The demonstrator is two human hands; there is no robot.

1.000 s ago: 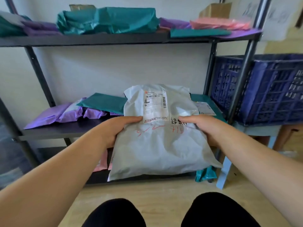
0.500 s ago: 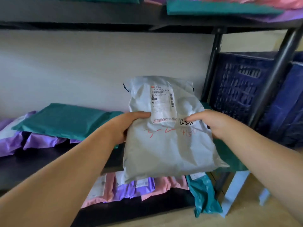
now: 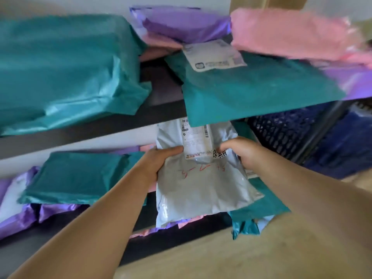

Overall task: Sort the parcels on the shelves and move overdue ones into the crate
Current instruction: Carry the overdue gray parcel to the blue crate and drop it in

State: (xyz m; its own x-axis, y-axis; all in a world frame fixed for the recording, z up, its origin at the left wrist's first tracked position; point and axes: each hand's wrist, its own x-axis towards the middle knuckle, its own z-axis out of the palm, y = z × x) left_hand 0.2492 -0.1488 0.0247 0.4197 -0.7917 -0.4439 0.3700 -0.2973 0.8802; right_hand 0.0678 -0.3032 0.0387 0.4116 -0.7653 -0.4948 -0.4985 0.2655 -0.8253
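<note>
View from the person's head, looking down at a dark metal shelf unit stacked with soft plastic mailers.

At 10 o'clock a bulky teal parcel fills the left of the upper shelf. Below it, at 8 o'clock, a flatter teal mailer lies on the middle shelf on top of purple mailers.

At 7 o'clock a bare forearm reaches up to the left hand, which grips the left edge of a grey parcel. Its thumb lies flat across the front, and the other fingers are hidden behind the parcel.

The grey parcel is near the centre, held upright in front of the middle shelf. It carries a white shipping label and red handwriting. Its top edge is hidden by a flat teal mailer that overhangs the upper shelf at 1 o'clock.

At 12 o'clock a purple mailer lies at the back of the upper shelf.

Just right of centre, the right hand pinches the parcel's right edge, with its thumb on the front beside the label and its fingers out of sight behind.

At 2 o'clock are pink mailers. At 3 o'clock, beyond the shelf post, stands a dark blue crate, well apart from the grey parcel. A pale wood floor fills 5 o'clock.
</note>
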